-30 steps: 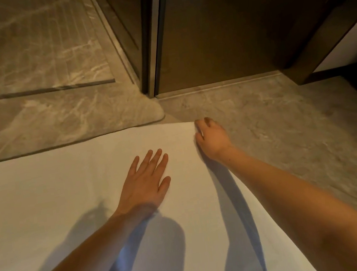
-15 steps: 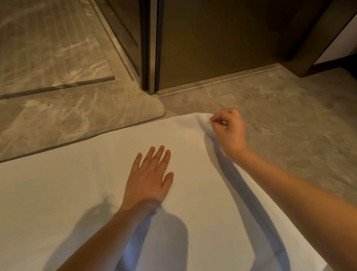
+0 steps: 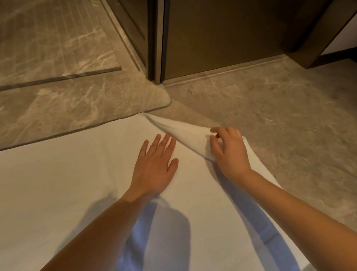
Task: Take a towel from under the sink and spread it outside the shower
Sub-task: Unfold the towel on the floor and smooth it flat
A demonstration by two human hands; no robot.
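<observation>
Towel (image 3: 72,193), white and broad, lies spread on the grey marble floor (image 3: 295,125) just outside the raised stone shower threshold (image 3: 62,109), its far edge running along that step. A person leans over it with both bare forearms reaching forward. The left hand (image 3: 154,167) rests palm down on the cloth near its far right corner, fingers (image 3: 158,142) straight and slightly spread, gripping nothing. The right hand (image 3: 229,151) sits just beside it at the towel's right edge, its fingers (image 3: 214,134) curled and pinched on a raised fold of cloth, which stands up in a ridge running toward the far corner. That corner lies close to the rounded end of the threshold and the foot of a dark metal door frame (image 3: 162,47). Shadows of both arms fall blue-grey across the near part of the towel. A brown wall panel (image 3: 227,28) stands beyond the floor at right.
</observation>
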